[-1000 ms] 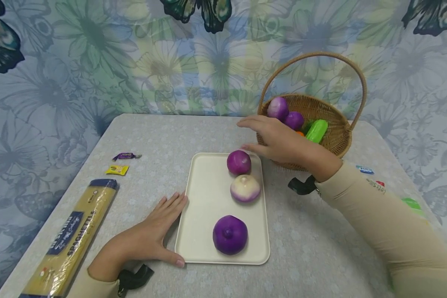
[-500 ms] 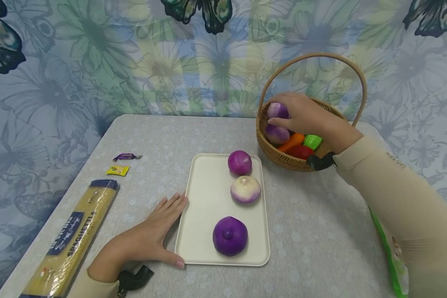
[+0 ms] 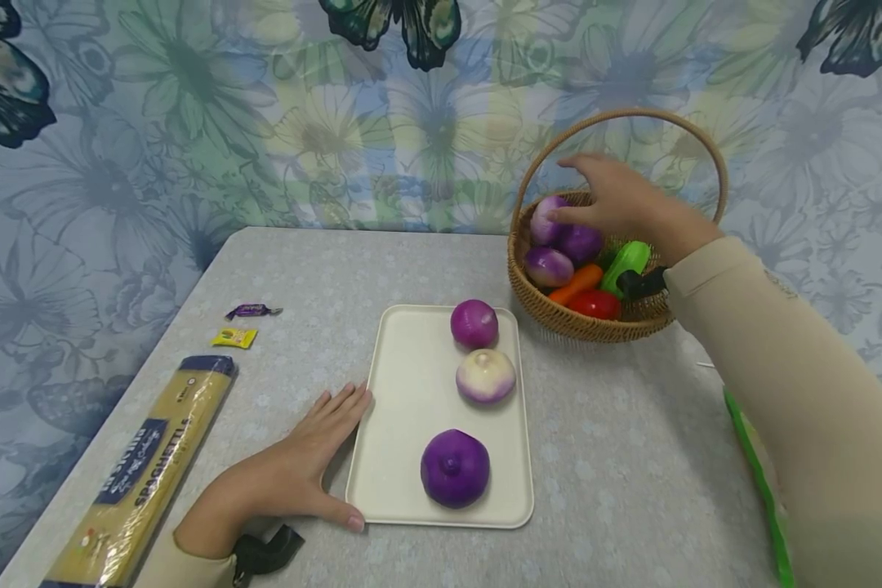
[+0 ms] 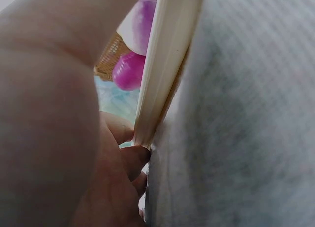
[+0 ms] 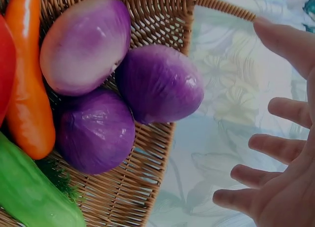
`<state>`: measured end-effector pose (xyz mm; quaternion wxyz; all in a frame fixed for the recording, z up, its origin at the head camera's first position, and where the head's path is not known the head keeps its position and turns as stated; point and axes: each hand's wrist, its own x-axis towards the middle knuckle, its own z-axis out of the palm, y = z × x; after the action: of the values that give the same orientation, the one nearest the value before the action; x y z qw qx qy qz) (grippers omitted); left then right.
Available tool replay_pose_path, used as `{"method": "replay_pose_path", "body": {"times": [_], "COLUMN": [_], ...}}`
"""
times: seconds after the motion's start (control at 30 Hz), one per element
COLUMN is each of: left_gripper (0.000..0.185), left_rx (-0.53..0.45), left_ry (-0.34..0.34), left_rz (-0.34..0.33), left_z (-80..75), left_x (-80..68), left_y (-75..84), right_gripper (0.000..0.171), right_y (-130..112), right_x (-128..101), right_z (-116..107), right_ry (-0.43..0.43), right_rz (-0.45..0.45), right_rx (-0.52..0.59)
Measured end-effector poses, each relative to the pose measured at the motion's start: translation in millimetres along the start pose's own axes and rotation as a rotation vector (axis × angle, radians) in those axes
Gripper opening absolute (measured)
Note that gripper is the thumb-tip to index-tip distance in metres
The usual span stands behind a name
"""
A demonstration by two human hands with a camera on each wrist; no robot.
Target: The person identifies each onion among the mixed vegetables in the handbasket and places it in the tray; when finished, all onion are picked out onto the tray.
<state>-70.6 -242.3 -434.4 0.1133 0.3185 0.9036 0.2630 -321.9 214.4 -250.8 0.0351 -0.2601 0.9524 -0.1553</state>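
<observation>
My left hand [image 3: 301,465] lies with spread fingers against the left edge of the cream tray [image 3: 393,408]; in the left wrist view, fingertips touch the tray's rim [image 4: 165,64]. Three onions sit on the tray: a magenta one [image 3: 474,324], a white-and-purple one [image 3: 486,376] and a dark purple one [image 3: 455,469]. Above the wicker basket [image 3: 588,327] hovers my right hand [image 3: 625,200], fingers spread and holding nothing. Three purple onions [image 5: 96,131] rest in the basket's left part; the right wrist view shows a gap between them and the fingers.
Also in the basket are a carrot [image 3: 577,283], a red vegetable [image 3: 595,304] and a green vegetable [image 3: 628,263]. A spaghetti pack [image 3: 147,465] lies at left, below two wrapped candies [image 3: 233,337]. A green-edged packet [image 3: 760,482] is partly hidden under the right sleeve.
My right hand went from beside the tray's top to the basket's onions, then drew up and right off them with fingers spread. The left hand and tray stayed put.
</observation>
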Motion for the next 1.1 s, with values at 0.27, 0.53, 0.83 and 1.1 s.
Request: {"method": "replay_pose_path", "body": {"times": [0.27,0.53,0.83,1.1], "left_gripper": [0.152,0.151,0.151,0.151], "left_rx": [-0.006,0.006,0.014,0.022], "left_ry": [-0.004,0.003,0.008,0.003], "left_rz": [-0.016,0.002,-0.005,-0.004], "left_z": [1.8,1.8,2.3,3.6], "left_x": [1.1,2.3,2.0,2.5], "left_y": [-0.7,-2.0,-2.3,-2.7], "right_gripper": [0.099,0.099,0.095,0.099], "right_y": [9.5,15.9,15.2,12.8], "right_x": [4.7,11.9,20.9,27.2], "right_z": [1.2,7.6,18.6,30.6], "right_ry": [0.005,0.012,0.032,-0.044], "right_rz": [0.016,0.008,-0.043,-0.021], "right_rx": [0.022,0.022,0.014,0.061]}}
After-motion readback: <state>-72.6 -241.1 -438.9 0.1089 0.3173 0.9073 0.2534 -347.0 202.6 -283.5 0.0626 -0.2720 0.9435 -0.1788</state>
